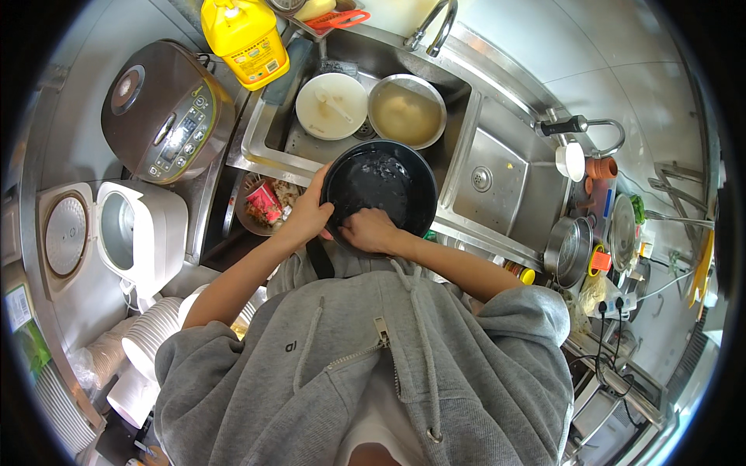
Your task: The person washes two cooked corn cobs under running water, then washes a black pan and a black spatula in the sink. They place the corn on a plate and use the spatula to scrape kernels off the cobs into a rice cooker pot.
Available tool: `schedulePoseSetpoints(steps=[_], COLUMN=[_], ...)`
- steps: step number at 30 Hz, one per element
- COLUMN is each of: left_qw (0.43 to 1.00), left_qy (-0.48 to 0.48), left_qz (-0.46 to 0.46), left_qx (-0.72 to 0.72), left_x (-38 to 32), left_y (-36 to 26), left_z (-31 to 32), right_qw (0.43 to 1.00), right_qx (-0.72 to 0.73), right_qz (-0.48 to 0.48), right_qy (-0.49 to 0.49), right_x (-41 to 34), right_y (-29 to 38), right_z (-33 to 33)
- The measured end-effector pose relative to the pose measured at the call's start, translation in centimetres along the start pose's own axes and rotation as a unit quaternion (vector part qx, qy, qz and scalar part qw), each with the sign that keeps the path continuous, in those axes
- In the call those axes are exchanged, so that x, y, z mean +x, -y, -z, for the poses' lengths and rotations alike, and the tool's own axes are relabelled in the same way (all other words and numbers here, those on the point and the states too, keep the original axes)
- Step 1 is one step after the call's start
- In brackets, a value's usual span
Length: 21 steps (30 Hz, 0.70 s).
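Note:
A round black pot [382,175] is tilted towards me over the front edge of the stainless steel sink. My left hand [308,208] grips its left rim, thumb inside and fingers outside. Down inside the pot, my right hand [373,230] is curled against the lower wall; its fingertips are hidden, so whether it holds anything cannot be seen. Wet, shiny patches show on the pot's inner surface. Just beyond, in the left basin, sit a white bowl [317,125] with a white spoon [334,106] in it and a metal bowl [434,125] of cloudy liquid.
The right basin [489,157] has a drain. Faucets [434,35] stand behind. On the left are a brown rice cooker [151,110], an open white cooker [151,221] and a yellow jug [245,41]. A bin of food scraps [247,218] stands below; metal pans [568,250] are right.

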<state>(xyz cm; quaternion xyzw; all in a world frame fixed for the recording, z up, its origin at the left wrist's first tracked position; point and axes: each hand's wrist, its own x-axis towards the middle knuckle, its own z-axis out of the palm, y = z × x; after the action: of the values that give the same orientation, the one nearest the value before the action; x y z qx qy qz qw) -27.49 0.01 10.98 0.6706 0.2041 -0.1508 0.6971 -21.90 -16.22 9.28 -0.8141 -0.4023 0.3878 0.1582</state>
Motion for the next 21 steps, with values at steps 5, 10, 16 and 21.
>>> schedulePoseSetpoints(steps=[5,10,16,21], left_qw=[1.000,1.000,0.999,1.000], left_qy=[0.006,0.008,0.013,-0.013], left_qz=[0.006,0.006,0.013,-0.005], left_qx=[-0.006,-0.009,-0.030,-0.028], left_x=[0.2,0.5,0.5,1.8], left_y=[0.3,0.4,0.1,-1.6], left_z=[0.0,-0.2,-0.4,0.1], right_qw=[1.000,0.999,0.999,0.990], right_qx=[0.001,-0.007,-0.003,-0.084], right_qz=[0.020,0.031,0.052,0.071], right_qy=[0.004,-0.002,-0.010,-0.092], right_x=[0.1,0.1,0.0,1.3], right_y=[-0.4,-0.6,-1.0,-0.8], right_z=[-0.1,-0.1,0.0,2.7])
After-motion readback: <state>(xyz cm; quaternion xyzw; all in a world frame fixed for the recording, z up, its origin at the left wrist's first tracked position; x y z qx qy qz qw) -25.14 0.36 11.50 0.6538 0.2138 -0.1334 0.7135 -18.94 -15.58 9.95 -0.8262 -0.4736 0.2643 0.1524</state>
